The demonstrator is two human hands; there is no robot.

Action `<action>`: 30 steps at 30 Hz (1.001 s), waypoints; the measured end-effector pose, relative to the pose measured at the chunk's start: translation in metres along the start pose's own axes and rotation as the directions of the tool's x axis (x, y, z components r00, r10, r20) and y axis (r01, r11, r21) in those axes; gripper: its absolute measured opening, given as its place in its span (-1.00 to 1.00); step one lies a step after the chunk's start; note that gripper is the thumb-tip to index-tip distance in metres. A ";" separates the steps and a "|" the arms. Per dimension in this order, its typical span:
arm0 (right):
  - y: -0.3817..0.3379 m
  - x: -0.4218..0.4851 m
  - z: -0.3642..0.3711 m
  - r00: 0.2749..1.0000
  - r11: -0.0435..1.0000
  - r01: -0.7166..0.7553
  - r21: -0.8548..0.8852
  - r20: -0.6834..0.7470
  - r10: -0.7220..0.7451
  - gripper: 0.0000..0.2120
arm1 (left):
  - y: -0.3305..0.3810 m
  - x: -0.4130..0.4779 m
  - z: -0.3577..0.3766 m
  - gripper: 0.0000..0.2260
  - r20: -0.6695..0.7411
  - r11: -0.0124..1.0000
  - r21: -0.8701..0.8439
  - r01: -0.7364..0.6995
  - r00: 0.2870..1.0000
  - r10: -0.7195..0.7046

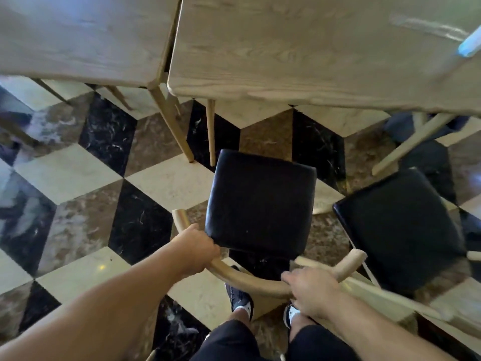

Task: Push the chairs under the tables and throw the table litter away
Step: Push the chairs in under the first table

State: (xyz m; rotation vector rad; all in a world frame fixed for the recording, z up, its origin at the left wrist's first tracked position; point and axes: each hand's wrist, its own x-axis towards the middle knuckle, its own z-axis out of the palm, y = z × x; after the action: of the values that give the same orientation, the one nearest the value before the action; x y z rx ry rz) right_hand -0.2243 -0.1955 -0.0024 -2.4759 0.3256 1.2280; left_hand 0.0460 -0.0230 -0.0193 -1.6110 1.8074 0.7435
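Observation:
A wooden chair with a black padded seat (260, 201) stands in front of me, its seat clear of the light wooden table (299, 56) ahead. My left hand (194, 250) grips the left part of its curved wooden backrest (250, 278). My right hand (311, 293) grips the right part of the same backrest. A pale blue and clear plastic piece of litter (468, 44) lies at the table's far right edge.
A second black-seated chair (398, 227) stands close on the right, also out from the table. Another wooden table (78, 35) adjoins on the left. Table legs (210, 131) stand just ahead of the chair. The floor is patterned tile (78, 178). My shoes (242, 300) are below the backrest.

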 end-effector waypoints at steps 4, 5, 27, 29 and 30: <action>0.027 0.000 -0.042 0.997 1.000 -0.016 0.009 -0.081 0.017 -0.82 | -0.029 0.014 -0.035 -0.84 -0.037 1.000 -0.001 0.014 0.999 -0.014; 0.034 0.001 -0.055 0.995 1.000 -0.021 -0.002 -0.099 0.021 -0.81 | -0.035 0.020 -0.044 -0.85 -0.042 1.000 -0.009 0.022 0.999 -0.022; 0.189 0.108 -0.227 0.971 0.996 0.010 -0.087 -0.236 -0.031 -0.84 | -0.168 0.140 -0.180 -0.80 -0.076 0.985 -0.035 0.166 0.983 -0.169; 0.191 0.118 -0.235 0.971 0.995 0.016 -0.100 -0.234 -0.039 -0.84 | -0.176 0.142 -0.184 -0.78 -0.070 0.983 -0.043 0.176 0.982 -0.178; 0.191 0.122 -0.239 0.972 0.995 0.021 -0.100 -0.231 -0.043 -0.84 | -0.180 0.143 -0.185 -0.78 -0.065 0.982 -0.048 0.181 0.981 -0.183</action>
State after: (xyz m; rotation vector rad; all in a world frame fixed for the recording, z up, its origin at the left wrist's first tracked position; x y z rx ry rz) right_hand -0.0478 -0.4735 -0.0076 -2.7038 0.2909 0.9622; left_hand 0.2006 -0.2741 -0.0067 -1.8218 1.6729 0.6536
